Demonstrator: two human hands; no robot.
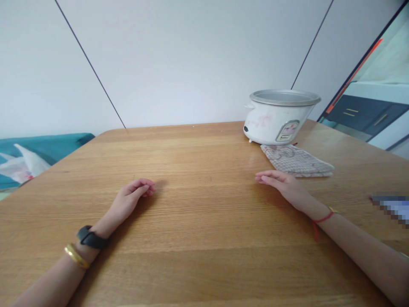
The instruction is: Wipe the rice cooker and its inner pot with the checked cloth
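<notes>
My left hand (136,198) rests over the wooden table (204,221) at the left, its fingers loosely curled and the thumb against them, with nothing in the grip. A black band and a gold bangle circle that wrist. On the other side, my right hand (284,184) lies with fingers and thumb drawn together, holding nothing; a red string is around its wrist. Just beyond it is a folded patterned cloth (295,161), close to the hand. Behind the cloth stands a white rice cooker (271,121) with no lid on; its inside is mostly hidden.
At the right edge lies a flat, pixelated object (391,207). A teal seat (64,143) with a white plastic bag (24,164) on it is left of the table. A pale wall (191,64) rises behind, and dark drawers (364,111) show at far right.
</notes>
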